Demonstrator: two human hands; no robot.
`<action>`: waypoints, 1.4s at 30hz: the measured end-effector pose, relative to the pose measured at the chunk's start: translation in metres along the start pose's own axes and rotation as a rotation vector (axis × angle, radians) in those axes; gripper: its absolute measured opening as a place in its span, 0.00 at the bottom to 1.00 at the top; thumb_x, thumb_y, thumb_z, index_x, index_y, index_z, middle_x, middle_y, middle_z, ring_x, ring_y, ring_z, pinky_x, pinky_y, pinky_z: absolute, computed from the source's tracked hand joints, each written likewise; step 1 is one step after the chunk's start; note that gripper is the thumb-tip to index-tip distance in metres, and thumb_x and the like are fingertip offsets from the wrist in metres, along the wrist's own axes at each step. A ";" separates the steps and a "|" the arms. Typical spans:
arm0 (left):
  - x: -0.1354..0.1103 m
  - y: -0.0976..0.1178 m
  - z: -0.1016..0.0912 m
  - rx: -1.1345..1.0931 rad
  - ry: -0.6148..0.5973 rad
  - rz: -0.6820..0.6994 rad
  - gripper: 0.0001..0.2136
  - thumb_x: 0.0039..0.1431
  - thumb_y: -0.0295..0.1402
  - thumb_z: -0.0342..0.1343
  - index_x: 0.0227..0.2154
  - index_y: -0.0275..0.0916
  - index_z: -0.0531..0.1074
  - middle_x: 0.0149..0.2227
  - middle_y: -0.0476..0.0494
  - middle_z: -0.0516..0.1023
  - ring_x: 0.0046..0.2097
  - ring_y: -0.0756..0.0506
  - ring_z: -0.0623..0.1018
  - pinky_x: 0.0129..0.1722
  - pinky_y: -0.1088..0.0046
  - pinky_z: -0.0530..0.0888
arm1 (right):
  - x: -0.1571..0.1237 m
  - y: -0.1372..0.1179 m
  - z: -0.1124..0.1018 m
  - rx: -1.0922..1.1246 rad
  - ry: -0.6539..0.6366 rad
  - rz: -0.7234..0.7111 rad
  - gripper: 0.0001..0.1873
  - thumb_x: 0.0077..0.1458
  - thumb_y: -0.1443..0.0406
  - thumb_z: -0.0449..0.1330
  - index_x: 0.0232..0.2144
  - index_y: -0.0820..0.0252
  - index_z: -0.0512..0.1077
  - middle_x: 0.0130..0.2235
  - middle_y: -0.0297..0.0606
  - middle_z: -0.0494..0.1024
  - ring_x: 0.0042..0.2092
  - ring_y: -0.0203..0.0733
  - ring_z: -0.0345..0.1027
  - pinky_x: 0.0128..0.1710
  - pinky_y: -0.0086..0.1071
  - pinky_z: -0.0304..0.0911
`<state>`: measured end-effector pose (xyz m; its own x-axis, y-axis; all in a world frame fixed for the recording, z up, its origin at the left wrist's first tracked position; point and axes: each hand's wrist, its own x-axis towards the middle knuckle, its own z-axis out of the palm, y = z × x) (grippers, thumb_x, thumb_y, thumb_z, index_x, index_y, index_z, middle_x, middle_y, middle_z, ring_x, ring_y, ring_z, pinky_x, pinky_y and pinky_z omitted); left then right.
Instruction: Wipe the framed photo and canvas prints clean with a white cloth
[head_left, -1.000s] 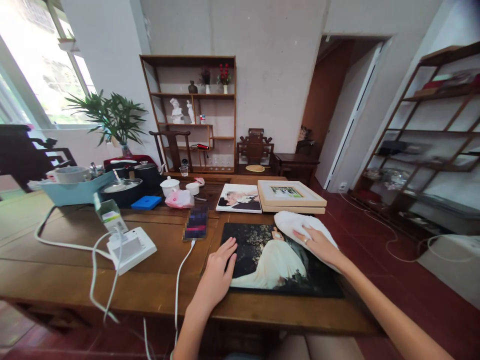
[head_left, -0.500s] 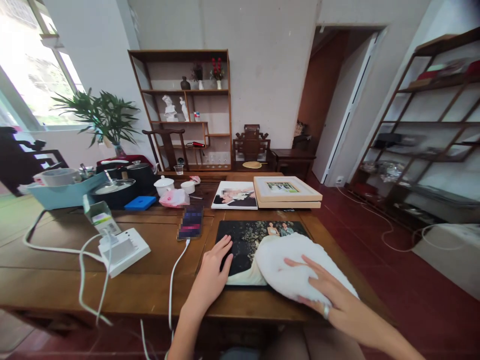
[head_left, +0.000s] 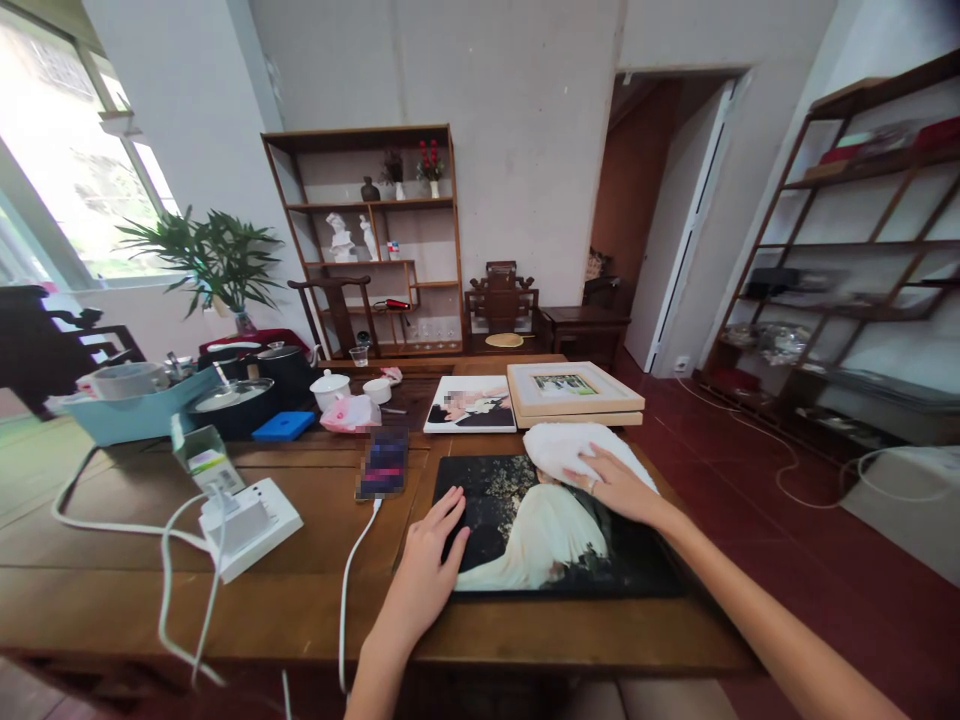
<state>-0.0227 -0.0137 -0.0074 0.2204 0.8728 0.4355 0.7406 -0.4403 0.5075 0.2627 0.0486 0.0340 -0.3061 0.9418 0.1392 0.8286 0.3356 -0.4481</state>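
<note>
A dark photo panel [head_left: 562, 540] with a figure in a white dress lies flat on the wooden table in front of me. My left hand [head_left: 431, 550] rests on its left edge, fingers stretched out and lying flat, holding nothing. A fluffy white cloth [head_left: 555, 450] covers the panel's far right part. On top of the cloth is my right hand [head_left: 611, 480], pressing it down with fingers spread over it and a ring on one finger. The cloth hides that corner of the picture.
Behind the panel lie a white-edged photo print [head_left: 470, 405] and stacked wooden frames [head_left: 577, 390]. To the left are a charging phone [head_left: 382, 463], a white power strip [head_left: 251, 525] with loose cables, a blue box [head_left: 285, 426], pots and a light-blue bin [head_left: 127, 410].
My right hand has pushed the white cloth away from me, from the panel's near right to its far right, uncovering the white dress. My left hand stays on the left edge.
</note>
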 end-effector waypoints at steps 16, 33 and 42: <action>0.001 -0.001 0.001 0.008 -0.020 0.009 0.17 0.59 0.31 0.45 0.51 0.40 0.65 0.58 0.40 0.63 0.59 0.43 0.63 0.56 0.58 0.62 | -0.106 -0.037 0.001 0.061 -0.215 -0.165 0.17 0.56 0.54 0.49 0.38 0.55 0.72 0.62 0.35 0.54 0.63 0.51 0.35 0.59 0.49 0.42; 0.001 0.000 0.000 -0.041 -0.021 -0.010 0.17 0.59 0.32 0.45 0.51 0.35 0.66 0.57 0.37 0.63 0.59 0.42 0.63 0.56 0.58 0.62 | -0.043 -0.042 0.005 0.015 -0.151 -0.266 0.13 0.54 0.59 0.51 0.31 0.59 0.71 0.57 0.42 0.62 0.62 0.46 0.44 0.61 0.46 0.37; 0.000 -0.001 0.002 -0.018 -0.041 -0.025 0.18 0.62 0.31 0.40 0.52 0.33 0.64 0.58 0.37 0.62 0.60 0.44 0.61 0.58 0.59 0.60 | -0.100 -0.090 0.010 -0.044 -0.276 -0.393 0.15 0.43 0.74 0.53 0.35 0.58 0.71 0.58 0.41 0.61 0.62 0.47 0.43 0.61 0.49 0.37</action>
<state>-0.0217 -0.0129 -0.0091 0.2282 0.8913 0.3919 0.7351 -0.4216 0.5310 0.2137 -0.0757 0.0522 -0.7082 0.7043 0.0482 0.6423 0.6712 -0.3700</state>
